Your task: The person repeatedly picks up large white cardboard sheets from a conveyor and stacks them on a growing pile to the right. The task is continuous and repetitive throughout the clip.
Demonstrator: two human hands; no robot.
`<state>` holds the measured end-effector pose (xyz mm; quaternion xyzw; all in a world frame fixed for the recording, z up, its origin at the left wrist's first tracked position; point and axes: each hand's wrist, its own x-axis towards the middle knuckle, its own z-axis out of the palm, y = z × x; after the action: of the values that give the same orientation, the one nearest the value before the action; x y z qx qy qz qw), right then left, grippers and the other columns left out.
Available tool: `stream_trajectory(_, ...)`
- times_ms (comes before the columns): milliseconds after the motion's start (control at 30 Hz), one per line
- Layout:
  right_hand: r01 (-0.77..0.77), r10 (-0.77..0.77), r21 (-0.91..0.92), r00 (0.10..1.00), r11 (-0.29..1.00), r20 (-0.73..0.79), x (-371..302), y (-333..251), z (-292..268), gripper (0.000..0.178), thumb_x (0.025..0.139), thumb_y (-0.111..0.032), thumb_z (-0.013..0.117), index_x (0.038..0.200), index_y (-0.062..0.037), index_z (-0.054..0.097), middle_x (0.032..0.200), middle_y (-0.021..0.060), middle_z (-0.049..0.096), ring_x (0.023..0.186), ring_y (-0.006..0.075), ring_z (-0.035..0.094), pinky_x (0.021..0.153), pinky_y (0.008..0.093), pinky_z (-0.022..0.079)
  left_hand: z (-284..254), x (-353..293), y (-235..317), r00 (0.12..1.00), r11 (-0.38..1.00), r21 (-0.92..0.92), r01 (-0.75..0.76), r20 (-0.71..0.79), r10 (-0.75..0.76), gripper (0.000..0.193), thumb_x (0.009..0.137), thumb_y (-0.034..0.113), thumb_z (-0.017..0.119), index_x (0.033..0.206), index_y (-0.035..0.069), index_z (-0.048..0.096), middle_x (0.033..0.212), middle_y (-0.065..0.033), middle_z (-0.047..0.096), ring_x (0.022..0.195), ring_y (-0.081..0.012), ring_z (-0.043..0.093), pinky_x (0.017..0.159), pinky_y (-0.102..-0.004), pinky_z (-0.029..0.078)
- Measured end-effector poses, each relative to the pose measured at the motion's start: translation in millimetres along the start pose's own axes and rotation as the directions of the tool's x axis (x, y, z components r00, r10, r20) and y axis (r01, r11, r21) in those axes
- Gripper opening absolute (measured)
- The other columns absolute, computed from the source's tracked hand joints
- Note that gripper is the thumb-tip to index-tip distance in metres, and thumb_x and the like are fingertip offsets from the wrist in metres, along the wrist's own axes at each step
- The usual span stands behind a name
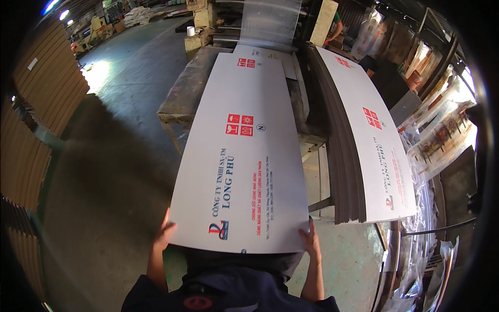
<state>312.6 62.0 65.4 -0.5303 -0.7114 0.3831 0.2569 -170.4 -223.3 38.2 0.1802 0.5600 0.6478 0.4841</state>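
Observation:
A long white cardboard sheet point(239, 177), printed in red and dark blue, stretches from my body away to the machine point(270, 23). My left hand point(165, 233) grips its near left edge, thumb on top. At the near right corner my right hand point(311, 239) holds the same sheet, its thumb also on the upper face. The fingers of both hands are mostly hidden below the board. The sheet's far end lies over a worn metal table point(182, 101) in front of the rollers, overlapping another white sheet point(280, 56) there.
To the right stands a tall stack of printed cardboard sheets point(364, 130). Brown cardboard piles point(47, 73) rise on the left. A white roll point(191, 31) sits by the machine. Another person's arm point(335, 31) shows behind it. Plastic-wrapped material point(442, 140) stands far right.

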Motion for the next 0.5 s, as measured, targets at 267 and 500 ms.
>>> stream_trajectory(267, -0.273, 0.272, -0.009, 0.961, 0.962, -0.039, -93.3, 0.0, -19.6, 0.062, 0.087, -0.022, 0.067, 0.139, -0.0024, 0.041, 0.096, 0.0225, 0.068, 0.089, 0.0276, 0.069, 0.077, 0.0357, 0.052, -1.8, -69.3, -19.2, 1.0, 1.0, -0.009, 0.007, 0.014, -0.007, 0.073, 0.092, 0.011, 0.055, 0.152, 0.006, 0.014, 0.148, -0.0113, 0.036, 0.13, -0.0197, 0.038, 0.106, -0.0301, 0.03)
stream_trajectory(500, -0.211, 0.206, -0.027, 0.97, 0.977, -0.133, -105.9, -6.4, -16.3, 0.06, 0.088, -0.026, 0.066, 0.138, -0.0029, 0.042, 0.091, 0.0215, 0.069, 0.083, 0.0272, 0.069, 0.074, 0.0358, 0.052, 0.4, -63.1, -9.6, 0.999, 0.999, 0.005, 0.035, 0.008, -0.035, 0.07, 0.093, 0.011, 0.053, 0.152, 0.005, 0.013, 0.147, -0.0114, 0.037, 0.13, -0.0197, 0.04, 0.105, -0.0315, 0.033)
